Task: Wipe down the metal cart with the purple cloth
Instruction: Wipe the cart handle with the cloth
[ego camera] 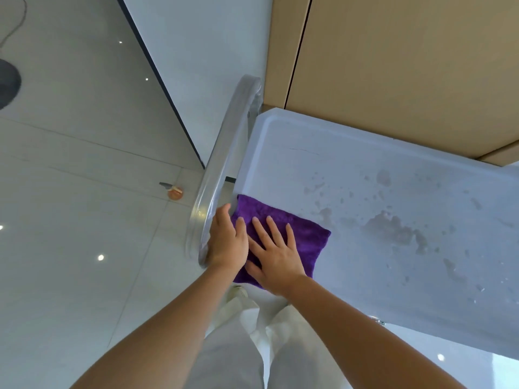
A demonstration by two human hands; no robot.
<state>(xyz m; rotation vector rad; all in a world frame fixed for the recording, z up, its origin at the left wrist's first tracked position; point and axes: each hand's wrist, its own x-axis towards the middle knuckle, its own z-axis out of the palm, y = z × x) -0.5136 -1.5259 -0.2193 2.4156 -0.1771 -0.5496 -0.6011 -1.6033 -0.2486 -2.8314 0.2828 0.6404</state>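
Right hand (276, 258) lies flat on the purple cloth (303, 234), fingers straight and spread, palm pressing down; it grips nothing. Left hand (226, 240) sits just left of it, at the cloth's left edge: thumb tip touches the cloth, the other fingers reach toward the cart's handle (217, 169). Can't tell whether they wrap the bar or just rest on it.

Cloth is on the top tray of the metal cart (407, 290), in the tray's near-left corner, right beside the handle. It lies folded flat, roughly square, and overhangs the tray's near rim a little under the right wrist.

The tray is shallow with a raised rim and holds only the cloth. Its surface right of the cloth is blotched with dull grey stains and specks, densest mid-tray, thinning toward the far-right rim. A thin dark scratch sits near the far-left corner.

The handle is a rounded bare-metal bar running along the tray's left side and curving in at both ends.

Beyond the tray's far rim: tan cabinet panels (393, 66). Left of the handle: glossy pale tile floor (70, 192) with light glints, and a small orange round object (175, 193) on the floor near the handle. A white wall panel with a dark edge runs back from there. Below the tray's near rim, the person's white trousers (238, 346).
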